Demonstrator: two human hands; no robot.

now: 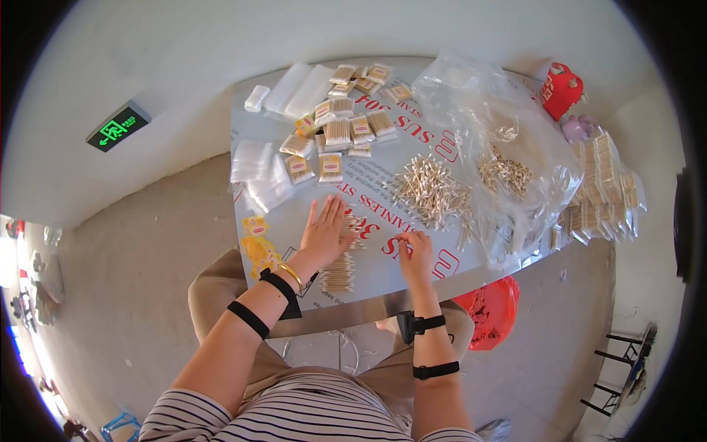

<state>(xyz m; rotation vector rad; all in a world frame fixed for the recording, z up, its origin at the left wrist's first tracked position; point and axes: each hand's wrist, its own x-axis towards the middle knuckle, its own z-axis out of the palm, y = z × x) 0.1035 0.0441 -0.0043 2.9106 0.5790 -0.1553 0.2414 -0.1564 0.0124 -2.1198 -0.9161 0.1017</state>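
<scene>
Nearest the striped shirt, both forearms reach up from the lower edge onto the counter (309,214), a film-covered metal top with red lettering. The left hand (324,232) lies flat with its fingers spread, palm down on a neat row of cotton swabs (340,271) that sit side by side near the counter's front edge; pressed like that, the hand seems to keep the sticks aligned and stop them rolling. The right hand (412,254) is curled, fingertips pinched together on what looks like a few swabs, just beside the row; how many it grips is too small to tell.

Just beyond the hands lies a loose heap of swabs (431,190), tumbled in all directions and within easy reach of the right hand, so it probably serves as the supply. To its right a big clear plastic bag (515,132) lies open and crumpled, with more swabs inside.

Farther back and to the left, small filled packets of swabs (346,129) are gathered in a group, apart from the loose stock. Empty clear sleeves (258,173) lie stacked beside them at the left edge. At the far right, bundled packets (600,191) hang over the counter's side, and a red bag (561,90) sits at the back corner.
</scene>
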